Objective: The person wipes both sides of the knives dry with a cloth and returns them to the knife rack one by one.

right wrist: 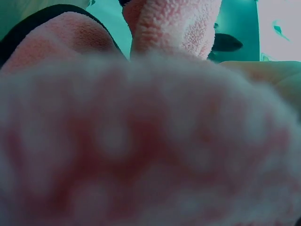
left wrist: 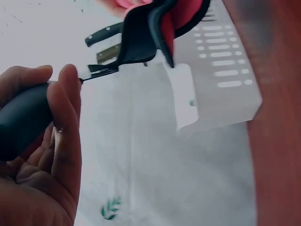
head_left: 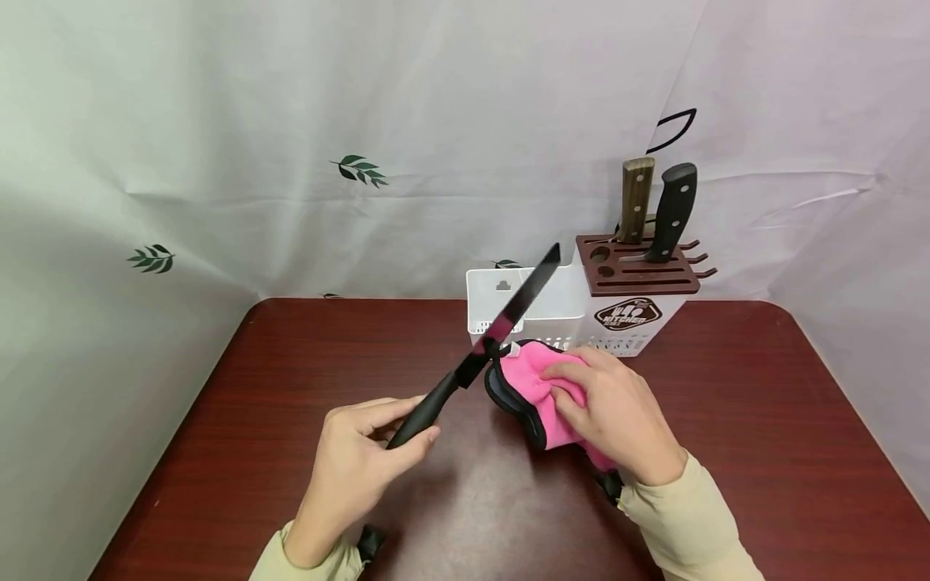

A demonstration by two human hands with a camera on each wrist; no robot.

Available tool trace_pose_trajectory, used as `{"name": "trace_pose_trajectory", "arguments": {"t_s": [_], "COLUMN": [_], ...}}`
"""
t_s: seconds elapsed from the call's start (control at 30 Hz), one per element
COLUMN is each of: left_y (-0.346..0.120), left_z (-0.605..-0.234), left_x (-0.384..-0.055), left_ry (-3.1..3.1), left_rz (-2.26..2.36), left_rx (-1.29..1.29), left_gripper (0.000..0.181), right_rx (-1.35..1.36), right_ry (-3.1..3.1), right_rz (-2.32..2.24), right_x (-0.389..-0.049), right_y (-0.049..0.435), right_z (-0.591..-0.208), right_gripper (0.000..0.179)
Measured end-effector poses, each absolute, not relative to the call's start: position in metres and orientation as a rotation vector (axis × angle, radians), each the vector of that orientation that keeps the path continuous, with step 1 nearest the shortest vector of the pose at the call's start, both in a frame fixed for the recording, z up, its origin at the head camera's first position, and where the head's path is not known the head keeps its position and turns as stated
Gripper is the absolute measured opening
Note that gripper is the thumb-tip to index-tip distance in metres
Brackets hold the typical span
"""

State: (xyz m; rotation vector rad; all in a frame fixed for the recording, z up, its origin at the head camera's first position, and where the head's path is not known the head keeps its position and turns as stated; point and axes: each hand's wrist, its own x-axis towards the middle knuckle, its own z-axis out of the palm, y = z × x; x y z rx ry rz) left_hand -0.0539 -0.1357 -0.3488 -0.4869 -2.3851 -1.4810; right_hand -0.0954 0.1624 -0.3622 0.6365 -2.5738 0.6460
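A knife with a black handle and a dark blade slants up and to the right above the table. My left hand grips it by the handle; in the left wrist view the fingers wrap that handle. Beside the blade, my right hand pinches a pink cloth with black edging and a dark underside. The cloth's edge meets the blade near its lower part; whether it wraps round the blade I cannot tell. Blurred pink fabric fills most of the right wrist view.
Behind the hands stands a white knife holder with a brown slotted top. A wood-handled knife and a black-handled knife stand in it. A white basket adjoins its left side. White leaf-print sheeting surrounds the reddish-brown table.
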Motion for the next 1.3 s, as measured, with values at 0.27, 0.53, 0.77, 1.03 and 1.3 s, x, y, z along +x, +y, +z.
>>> {"name": "trace_pose_trajectory", "arguments": {"t_s": [0.27,0.53,0.77,1.03,1.3], "left_y": [-0.137,-0.129,-0.113,-0.106,-0.101], "left_z": [-0.312,-0.271,-0.245,-0.227,-0.204], "left_x": [-0.070,-0.094,-0.113,-0.126,-0.140], "left_ry": [-2.477,-2.594,-2.699,-2.798,-2.865], "left_rz": [-1.314,-1.207,-1.059,-0.905,-0.772], "left_rx": [-0.532,-0.665,-0.804,-0.905,-0.957], "left_gripper": [0.031,0.025,0.017,0.017,0.015], "right_rx": [0.626,0.629,0.635,0.643,0.649], "right_ry": [-2.596,-2.593,-2.586,-2.580,-2.583], "right_rz": [0.638,0.632,0.626,0.633,0.643], "right_x": [-0.093,-0.092,-0.092,-0.092,-0.093], "right_y": [0.166,0.166,0.167,0.167,0.166], "right_z": [-0.365,-0.370,-0.372,-0.373,-0.372], "right_gripper": [0.017,0.018,0.016,0.016,0.017]}}
